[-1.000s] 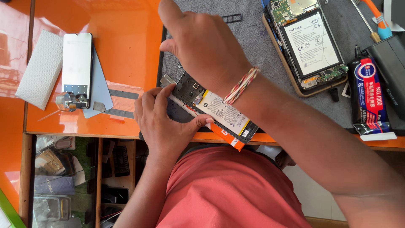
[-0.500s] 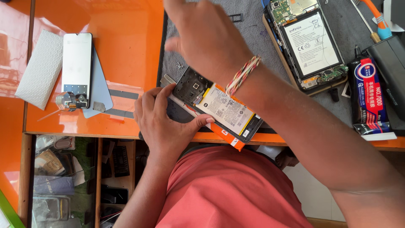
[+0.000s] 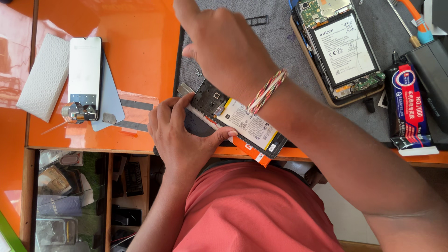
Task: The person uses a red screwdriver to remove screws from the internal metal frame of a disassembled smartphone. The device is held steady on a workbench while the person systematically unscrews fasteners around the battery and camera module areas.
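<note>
your left hand [image 3: 179,135] pinches the opened phone [image 3: 238,122] at the mat edge, right hand [image 3: 224,51] fingers hidden, can't tell; thin n fragile, grip by frame sides.

two opened phones [image 3: 242,122] [image 3: 343,49], one white screen panel [image 3: 85,70], one glue tube [image 3: 410,109], one white cloth pad [image 3: 43,77].

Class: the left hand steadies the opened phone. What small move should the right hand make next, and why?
Probably lower the right hand onto the opened phone: it hovers above the grey mat, while only the left hand steadies the phone overhanging the table edge.
</note>
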